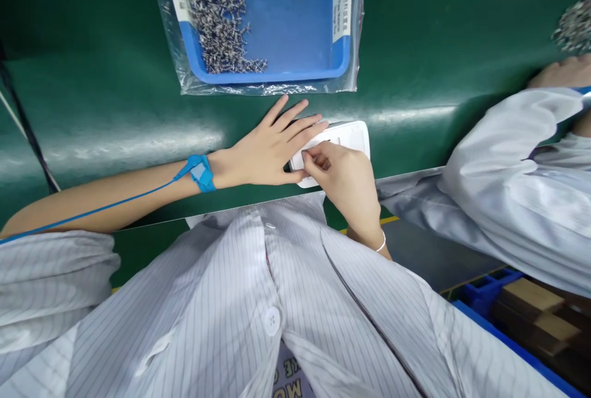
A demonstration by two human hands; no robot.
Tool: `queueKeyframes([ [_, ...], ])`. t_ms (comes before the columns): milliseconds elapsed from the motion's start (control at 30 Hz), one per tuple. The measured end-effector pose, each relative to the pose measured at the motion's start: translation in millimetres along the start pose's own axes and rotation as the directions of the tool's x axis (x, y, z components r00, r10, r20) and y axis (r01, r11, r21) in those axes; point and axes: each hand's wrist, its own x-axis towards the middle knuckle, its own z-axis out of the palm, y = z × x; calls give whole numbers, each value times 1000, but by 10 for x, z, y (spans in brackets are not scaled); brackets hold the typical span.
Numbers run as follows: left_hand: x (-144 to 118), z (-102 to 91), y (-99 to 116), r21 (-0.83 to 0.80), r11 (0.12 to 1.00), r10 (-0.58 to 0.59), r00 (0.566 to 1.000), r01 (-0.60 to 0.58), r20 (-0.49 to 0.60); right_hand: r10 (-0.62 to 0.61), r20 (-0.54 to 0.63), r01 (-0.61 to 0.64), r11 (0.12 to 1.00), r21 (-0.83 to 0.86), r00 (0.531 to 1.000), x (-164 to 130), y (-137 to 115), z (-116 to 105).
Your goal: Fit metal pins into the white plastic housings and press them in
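The left hand lies spread against the white casing on the worktop while the right hand pinches over it, on what I cannot tell, seemingly in fine fingertip work whose next move calls for keeping the casing steady.

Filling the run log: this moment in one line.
left hand: fingers spread, partly over white casing | right hand: fingers pinched over it, contents unclear | blue tray: metal parts
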Motion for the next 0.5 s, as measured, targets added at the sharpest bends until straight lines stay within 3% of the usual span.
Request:
queueKeyframes([
  [167, -30, 18, -4, 35, 999, 41, 998, -40, -40, -43, -117, 32, 995, -95, 992, -93, 19, 57],
  [500, -50, 27, -1, 58, 997, 61, 996, -58, -62, -59, -201, 27, 987, -158, 978, -128, 43, 126],
])
